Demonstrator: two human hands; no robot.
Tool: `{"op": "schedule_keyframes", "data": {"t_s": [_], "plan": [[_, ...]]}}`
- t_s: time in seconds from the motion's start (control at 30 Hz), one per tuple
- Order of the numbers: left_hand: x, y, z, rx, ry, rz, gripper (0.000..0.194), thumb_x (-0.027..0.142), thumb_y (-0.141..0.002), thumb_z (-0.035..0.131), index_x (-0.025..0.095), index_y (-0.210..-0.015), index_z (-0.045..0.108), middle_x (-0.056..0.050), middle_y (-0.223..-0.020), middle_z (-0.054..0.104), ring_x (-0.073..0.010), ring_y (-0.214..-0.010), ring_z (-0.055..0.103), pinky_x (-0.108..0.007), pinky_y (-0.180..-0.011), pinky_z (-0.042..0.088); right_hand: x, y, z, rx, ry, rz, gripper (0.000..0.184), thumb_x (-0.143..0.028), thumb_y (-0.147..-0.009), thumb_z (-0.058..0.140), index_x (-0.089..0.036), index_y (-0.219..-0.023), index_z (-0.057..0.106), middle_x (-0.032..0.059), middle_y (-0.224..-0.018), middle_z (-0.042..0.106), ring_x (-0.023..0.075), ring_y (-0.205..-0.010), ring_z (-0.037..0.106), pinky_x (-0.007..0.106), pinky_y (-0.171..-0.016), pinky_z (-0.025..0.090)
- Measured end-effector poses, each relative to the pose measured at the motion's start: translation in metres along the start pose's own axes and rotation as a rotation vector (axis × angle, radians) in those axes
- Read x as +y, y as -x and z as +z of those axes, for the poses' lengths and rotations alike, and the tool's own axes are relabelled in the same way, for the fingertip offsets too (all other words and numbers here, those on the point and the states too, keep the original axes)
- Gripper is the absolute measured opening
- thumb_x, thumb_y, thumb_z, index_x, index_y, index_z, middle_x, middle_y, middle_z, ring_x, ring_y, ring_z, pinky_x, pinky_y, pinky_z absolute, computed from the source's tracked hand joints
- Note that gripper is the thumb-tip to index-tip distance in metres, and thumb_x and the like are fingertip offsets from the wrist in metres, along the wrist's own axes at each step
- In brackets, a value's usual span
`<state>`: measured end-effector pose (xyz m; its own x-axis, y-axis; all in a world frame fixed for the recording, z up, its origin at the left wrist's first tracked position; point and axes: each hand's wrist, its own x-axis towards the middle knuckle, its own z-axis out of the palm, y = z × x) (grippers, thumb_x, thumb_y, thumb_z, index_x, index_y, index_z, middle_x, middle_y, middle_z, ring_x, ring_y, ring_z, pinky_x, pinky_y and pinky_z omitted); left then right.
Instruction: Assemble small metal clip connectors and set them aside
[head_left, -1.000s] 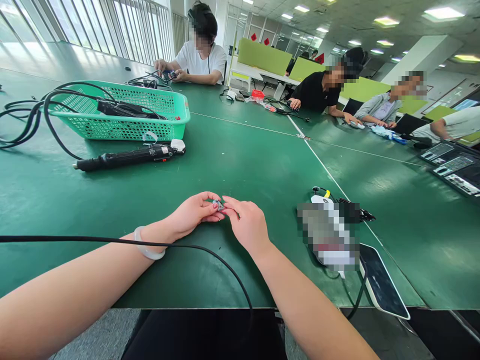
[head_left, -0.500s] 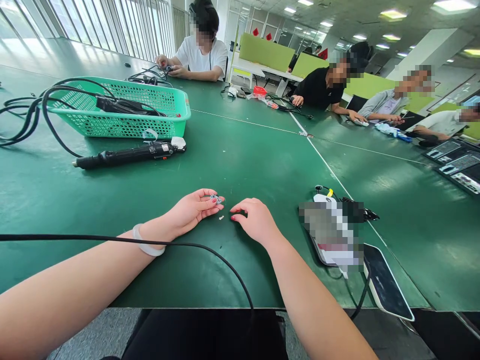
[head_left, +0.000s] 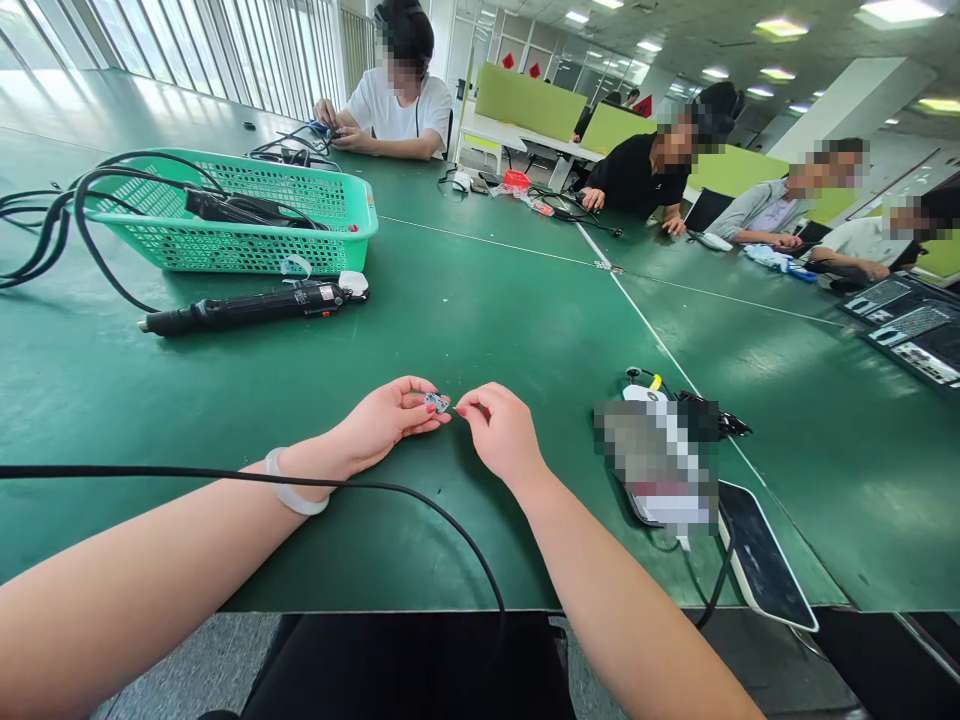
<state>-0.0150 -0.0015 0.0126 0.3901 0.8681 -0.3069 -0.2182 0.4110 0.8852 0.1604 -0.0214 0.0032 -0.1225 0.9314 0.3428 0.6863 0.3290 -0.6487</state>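
My left hand [head_left: 386, 420] pinches a small grey metal part [head_left: 436, 403] between thumb and fingers, just above the green table [head_left: 487, 330]. My right hand [head_left: 501, 432] is right beside it, thumb and forefinger pinched together at the part's right edge; what they hold is too small to make out. A pale bangle [head_left: 289, 492] circles my left wrist. A black cable [head_left: 420, 510] crosses over my left forearm.
A black electric screwdriver [head_left: 247, 305] lies ahead on the left, in front of a green basket [head_left: 240, 215] with cables. A phone [head_left: 761, 565] and a blurred object [head_left: 656, 465] lie at the right. Several people sit working at the far side.
Half a second ago my right hand rested on the table away from the part; it has come back up to the part in a pinch. My left hand kept holding the part.
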Motion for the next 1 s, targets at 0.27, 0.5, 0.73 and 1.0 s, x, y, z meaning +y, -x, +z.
{"op": "schedule_keyframes", "data": {"t_s": [0.27,0.5,0.73,1.0], "plan": [[-0.004,-0.001,-0.001,-0.06,-0.122,0.039,0.023,0.013,-0.072,0.072,0.014,-0.086,0.054,-0.001,-0.076,0.07,-0.009,-0.078,0.066,-0.025,-0.081,0.049,-0.016,0.003,0.004,0.089,-0.189,0.022,0.014,-0.024,-0.082,0.059,-0.021,-0.074,0.07,0.0011,-0.079,0.066,0.0122,-0.073,0.057,0.025,-0.064,0.045],[-0.004,0.0,-0.001,-0.046,-0.11,0.022,0.021,0.015,-0.074,0.073,0.014,-0.084,0.055,-0.003,-0.078,0.071,-0.0113,-0.082,0.067,-0.028,-0.084,0.049,-0.013,0.005,0.004,0.111,-0.141,-0.007,0.019,-0.026,-0.084,0.057,-0.022,-0.084,0.075,0.0018,-0.078,0.065,0.0122,-0.075,0.058,0.025,-0.065,0.045],[-0.002,0.001,0.0,0.017,-0.087,-0.008,0.012,0.011,-0.082,0.063,0.014,-0.09,0.054,-0.007,-0.087,0.073,-0.0126,-0.085,0.069,-0.028,-0.084,0.051,0.013,-0.003,-0.023,-0.058,-0.074,0.155,0.019,-0.029,-0.084,0.057,-0.022,-0.082,0.074,0.0014,-0.081,0.067,0.0115,-0.069,0.055,0.026,-0.065,0.042],[-0.004,-0.001,-0.001,0.038,-0.061,0.003,0.016,0.012,-0.079,0.067,0.013,-0.088,0.054,-0.008,-0.085,0.073,-0.0131,-0.082,0.068,-0.03,-0.083,0.05,0.024,-0.001,-0.028,-0.351,0.11,0.247,0.008,-0.025,-0.074,0.065,-0.023,-0.08,0.071,-0.0012,-0.078,0.062,0.0107,-0.066,0.05,0.025,-0.062,0.038]]}}
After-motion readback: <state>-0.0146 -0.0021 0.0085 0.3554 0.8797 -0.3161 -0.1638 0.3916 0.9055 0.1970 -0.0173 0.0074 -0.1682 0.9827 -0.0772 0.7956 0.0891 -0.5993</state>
